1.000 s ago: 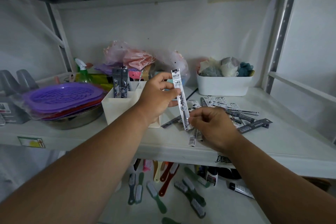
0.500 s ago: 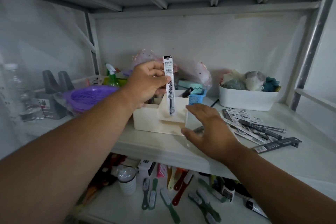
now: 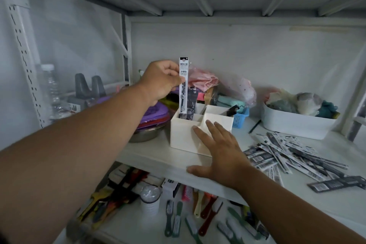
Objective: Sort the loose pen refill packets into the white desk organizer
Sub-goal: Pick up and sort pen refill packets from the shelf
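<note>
One pen refill packet [image 3: 183,85], long and narrow, stands upright in the pinch of the left hand [image 3: 161,81], fingers and thumb curled round its upper part; its lower end sits inside the far-left compartment of the white desk organizer [image 3: 183,136], beside darker packets already standing there. Right hand [image 3: 219,150]: fingers straight and spread, laid flat against the organizer's near-right side, thumb along the shelf [image 3: 158,158] edge. Many loose refill packets [image 3: 287,156] lie in a scattered heap on the shelf to the right of the organizer, well apart from it. Far right: a white tub [image 3: 293,125] filled with soft bundled items. Just right of the organizer, behind it: a small blue basket [image 3: 240,119]. Left of the organizer: a metal bowl [image 3: 144,134] topped with purple and red plastic lids [image 3: 154,113]. Far left: a clear water bottle [image 3: 50,89]. Lower shelf, near: assorted brushes [image 3: 178,220] lying loose.
</note>
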